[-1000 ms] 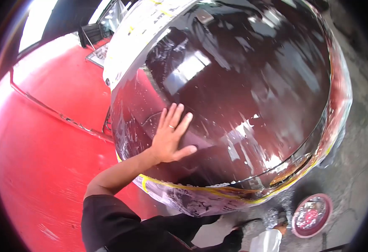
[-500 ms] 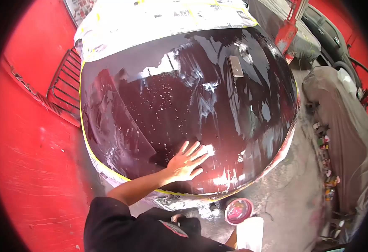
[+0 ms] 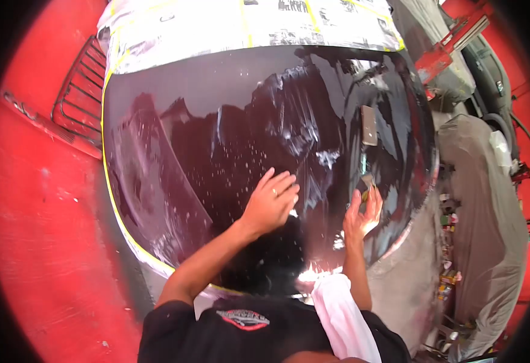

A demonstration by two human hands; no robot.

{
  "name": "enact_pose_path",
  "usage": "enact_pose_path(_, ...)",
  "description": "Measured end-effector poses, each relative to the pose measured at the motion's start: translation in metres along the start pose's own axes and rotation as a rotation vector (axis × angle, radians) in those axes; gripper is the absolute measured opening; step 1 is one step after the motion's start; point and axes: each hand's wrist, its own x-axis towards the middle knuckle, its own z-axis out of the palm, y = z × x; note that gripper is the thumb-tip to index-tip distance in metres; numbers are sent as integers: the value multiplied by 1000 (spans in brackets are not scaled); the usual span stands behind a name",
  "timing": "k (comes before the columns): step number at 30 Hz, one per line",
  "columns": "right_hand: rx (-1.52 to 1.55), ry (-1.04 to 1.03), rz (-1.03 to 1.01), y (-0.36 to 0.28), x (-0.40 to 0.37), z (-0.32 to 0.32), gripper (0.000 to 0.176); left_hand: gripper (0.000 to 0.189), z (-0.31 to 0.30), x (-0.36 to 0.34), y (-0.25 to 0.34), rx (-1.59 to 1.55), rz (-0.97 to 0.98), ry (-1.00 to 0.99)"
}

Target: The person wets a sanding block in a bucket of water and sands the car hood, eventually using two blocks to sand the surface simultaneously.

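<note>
My left hand lies palm down on the wet, dark maroon car hood, fingers stretched out, a ring on one of them. To its right, my right hand is over the hood with bent fingers. A small greyish piece shows at its fingertips; I cannot tell what it is. Farther up the hood lies a flat brown rectangular block. Water drops and milky streaks cover the middle of the panel. A white cloth hangs beside my right forearm.
Masking paper with yellow tape covers the area behind the hood. A black metal rack stands by the red wall at left. On the right are a covered vehicle and a red metal stand.
My right hand has come up from the lower right onto the hood. My left hand has shifted slightly upward, its fingers closer together. The pink bucket has left the view.
</note>
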Motion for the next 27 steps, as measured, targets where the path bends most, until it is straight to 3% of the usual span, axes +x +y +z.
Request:
enact_pose_path(1, 34, 43, -167, 5, 17, 29, 36, 27, -4, 6, -4, 20, -5, -55)
enact_pose_path(5, 221, -14, -116, 0, 65, 96, 38, 35, 0, 7, -16, 81, -25, -163)
enact_pose_path(7, 278, -20, -192, 5, 77, 111, 40, 36, 5, 19, -24, 133, -70, -206)
enact_pose_path(9, 280, -19, -138, 10, 77, 111, 43, 45, 1, 46, -31, 233, -127, -226)
enact_pose_path(11, 310, -20, -108, 12, 72, 108, 43, 61, 1, 78, -55, 398, -191, -153)
enact_pose_path(13, 356, -11, -46, 16, 68, 108, 42, 53, -3, 114, -86, 498, -238, -33)
enact_pose_path(17, 435, 14, 93, 18, 73, 113, 40, 47, -13, 195, -128, 541, 23, -13)
enact_pose_path(20, 462, -3, 129, 18, 71, 111, 40, 51, -10, 259, -182, 572, 83, -109)
enact_pose_path(22, 424, -6, 145, 19, 70, 109, 41, 58, 0, 285, -220, 683, 160, -322)
enact_pose_path(27, 424, -2, 176, 19, 71, 111, 41, 61, 31, 281, -204, 556, 268, -498)
